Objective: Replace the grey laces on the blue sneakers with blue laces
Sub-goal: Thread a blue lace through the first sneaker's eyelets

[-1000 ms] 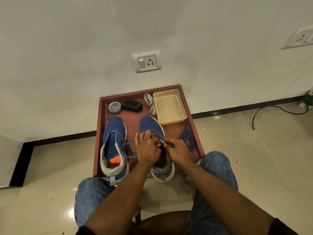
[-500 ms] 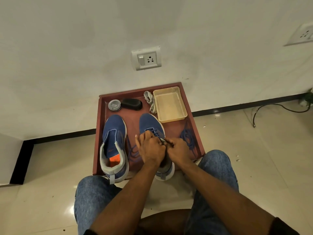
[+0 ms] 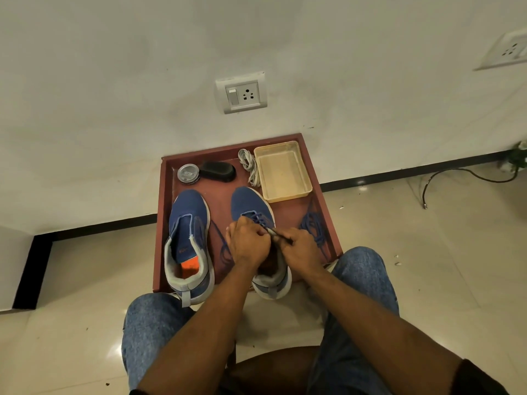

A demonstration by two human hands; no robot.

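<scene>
Knit-cloth blue sneakers [image 3: 189, 220] sit on a matt wooden-looking tray [image 3: 328, 212] (glossy floor tiles [image 3: 442, 252] around).

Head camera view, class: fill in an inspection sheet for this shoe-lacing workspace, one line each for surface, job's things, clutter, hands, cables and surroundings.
Surface: red-brown tray on a tiled floor, against the wall.
Job's things: left sneaker unlaced; right sneaker partly laced in blue; spare blue lace on the tray beside it; grey laces bundled at the back.
Clutter: round tin, black brush, beige plastic tray.
Hands: left hand and right hand both pinch a lace over the right sneaker.
Cables: black cable on the floor, right.
Surroundings: wall socket; second socket.
</scene>
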